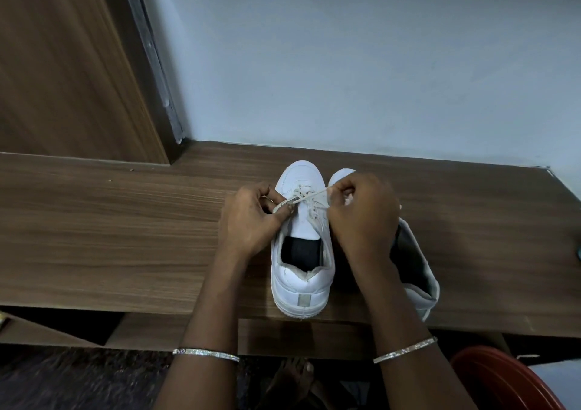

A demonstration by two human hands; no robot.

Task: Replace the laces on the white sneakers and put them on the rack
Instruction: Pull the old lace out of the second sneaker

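Gripping lace (pixel 309 196), both hands (pixel 251 221) (pixel 361 211)

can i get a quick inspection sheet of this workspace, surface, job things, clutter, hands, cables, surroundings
surface: brown wood-grain shelf top, bare apart from the shoes.
job's things: left sneaker stands upright, toe toward the wall, laced only at the lower eyelets; white lace stretched across it; second sneaker right of it, largely hidden by the forearm.
clutter: a dark edge of something at the far right, too cropped to identify.
grippers: left hand pinches one lace end; right hand has a closed grip on the other side of the lace; a bangle on each wrist.
cables: nothing seen.
surroundings: pale wall behind, wooden panel at left, red tub on the floor at lower right.
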